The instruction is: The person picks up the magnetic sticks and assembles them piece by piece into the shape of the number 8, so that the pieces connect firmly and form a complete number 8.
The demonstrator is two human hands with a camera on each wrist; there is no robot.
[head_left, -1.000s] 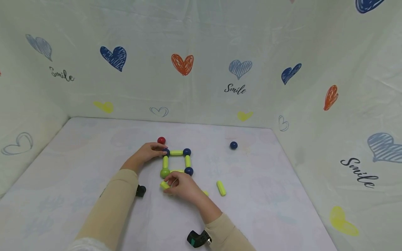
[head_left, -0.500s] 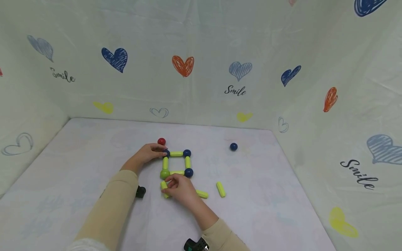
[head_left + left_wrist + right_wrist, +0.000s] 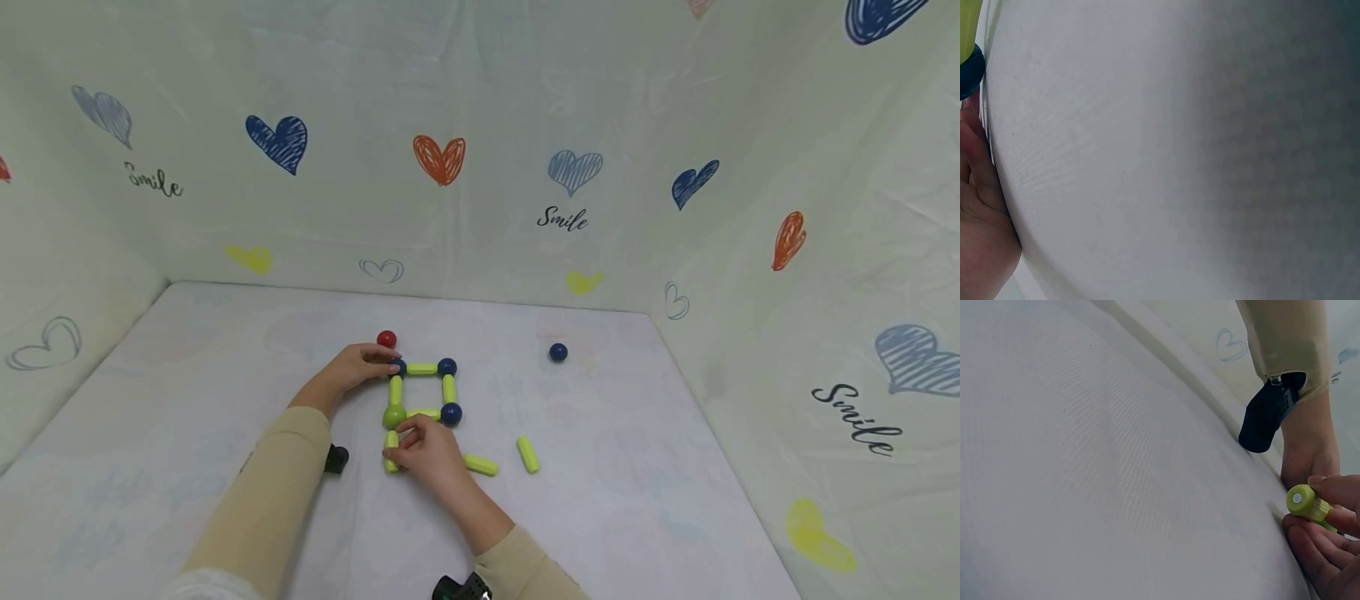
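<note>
A square of yellow-green magnetic rods joined by balls lies on the table; three corners are blue and the near left one is a green ball [image 3: 393,417]. My left hand [image 3: 352,368] pinches the far left blue ball [image 3: 401,367], also at the edge of the left wrist view. Between thumb and fingers of my right hand [image 3: 433,454] is a loose yellow-green rod [image 3: 392,463]. It points away from me, its far end right at the green ball. The right wrist view shows the rod's near end [image 3: 1297,499] with a pale round spot in it.
Just behind the left fingers is a red ball [image 3: 386,338]. A single blue ball [image 3: 558,352] lies further right. Two spare rods lie right of my right hand, one rod [image 3: 481,465] close beside it and another rod [image 3: 528,455] beyond. Heart-printed cloth walls stand around the table.
The rod in my right hand has swung from slanted to in line with the square's left side, up to the green ball. The right forearm shifted slightly left; the left hand keeps its hold.
</note>
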